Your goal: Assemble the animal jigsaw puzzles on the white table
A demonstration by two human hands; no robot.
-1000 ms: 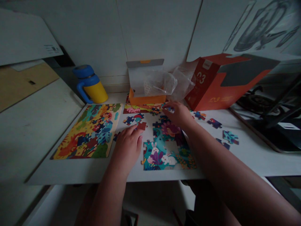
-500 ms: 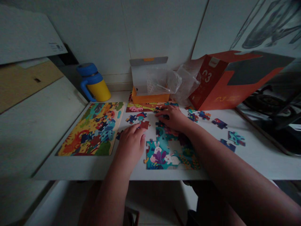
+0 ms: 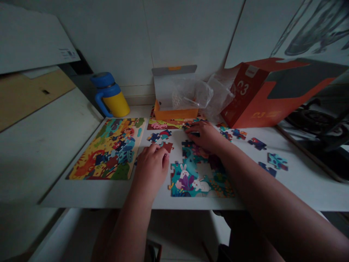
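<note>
My left hand (image 3: 152,162) rests low over the white table with its fingers curled in; whatever may be in them is hidden. Just beyond its knuckles lies a reddish-brown puzzle piece (image 3: 167,147). My right hand (image 3: 204,136) reaches over the top of a partly joined rabbit puzzle (image 3: 188,183), thumb apart from the stretched fingers. Its fingertips are beside small dark pieces (image 3: 187,125) at the edge of another puzzle. A gap shows in the rabbit puzzle's middle, and my right forearm covers its right side. Blue and red loose pieces (image 3: 165,134) lie between my hands.
A joined yellow puzzle (image 3: 109,149) lies at left, near a blue-and-yellow flask (image 3: 113,98). Behind stand an open orange box (image 3: 176,114), clear plastic bags (image 3: 218,94) and a large red box (image 3: 259,98). Several loose pieces (image 3: 257,143) lie at right, near a black stove (image 3: 313,120).
My left hand's fingers have drawn back and curled in, away from the reddish-brown piece. My right hand stays nearly in place. The whole view has shifted slightly.
</note>
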